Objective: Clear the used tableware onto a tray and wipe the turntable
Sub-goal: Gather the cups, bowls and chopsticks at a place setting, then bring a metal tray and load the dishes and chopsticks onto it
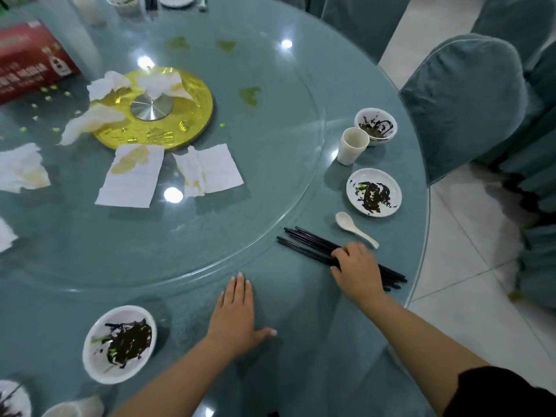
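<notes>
Black chopsticks (pixel 313 245) lie bundled on the teal tablecloth (pixel 301 341) just outside the glass turntable (pixel 240 206), and the right hand (pixel 358 272) curls its fingers over them, gripping the bunch. The left hand (pixel 237 314) rests flat on the cloth, fingers straight and together, thumb spread. Beyond the chopsticks sit a white spoon (pixel 355 228), a sauce-smeared plate (pixel 374 192), a cup (pixel 352 145) and a small bowl (pixel 376 126).
</notes>
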Action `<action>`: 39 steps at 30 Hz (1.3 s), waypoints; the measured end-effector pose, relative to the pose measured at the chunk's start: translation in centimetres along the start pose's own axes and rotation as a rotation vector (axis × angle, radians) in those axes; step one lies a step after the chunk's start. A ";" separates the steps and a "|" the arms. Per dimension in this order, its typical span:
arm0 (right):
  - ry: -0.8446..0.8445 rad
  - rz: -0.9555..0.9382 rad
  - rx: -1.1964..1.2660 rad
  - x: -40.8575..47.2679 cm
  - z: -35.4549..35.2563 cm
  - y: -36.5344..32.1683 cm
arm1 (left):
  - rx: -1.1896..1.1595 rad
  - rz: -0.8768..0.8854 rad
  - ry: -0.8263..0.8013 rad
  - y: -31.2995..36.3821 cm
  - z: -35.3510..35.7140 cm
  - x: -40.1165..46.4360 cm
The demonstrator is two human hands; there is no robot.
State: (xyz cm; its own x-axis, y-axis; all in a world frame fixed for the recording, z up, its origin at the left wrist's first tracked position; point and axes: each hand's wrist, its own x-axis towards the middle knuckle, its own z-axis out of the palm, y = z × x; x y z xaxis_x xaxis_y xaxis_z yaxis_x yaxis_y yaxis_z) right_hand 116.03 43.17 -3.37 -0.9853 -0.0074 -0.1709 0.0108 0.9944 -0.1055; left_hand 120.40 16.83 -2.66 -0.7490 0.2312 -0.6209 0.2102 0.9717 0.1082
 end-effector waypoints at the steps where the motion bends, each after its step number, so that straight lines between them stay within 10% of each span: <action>1: 0.014 0.009 0.008 0.0 0.0 0.2 | -0.001 0.000 0.000 0.0 0.0 0.0; 14: -0.073 0.072 0.069 -0.4 -0.9 0.8 | -0.010 0.012 0.041 -0.5 -0.3 -0.2; 22: -0.081 -0.006 0.190 -2.8 -3.5 -0.6 | -0.220 0.029 0.332 -0.3 -2.4 -3.6; 39: -0.139 -0.427 0.433 -6.9 -6.6 -17.6 | -0.203 -0.031 0.592 -11.7 -2.0 -16.0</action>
State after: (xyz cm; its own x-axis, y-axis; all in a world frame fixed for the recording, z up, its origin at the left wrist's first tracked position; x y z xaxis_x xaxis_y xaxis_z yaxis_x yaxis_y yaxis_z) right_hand 121.48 26.41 6.09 -0.8867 -0.4376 -0.1492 -0.2820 0.7676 -0.5756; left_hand 128.67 1.89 7.62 -0.9861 0.1345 -0.0972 0.1028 0.9550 0.2782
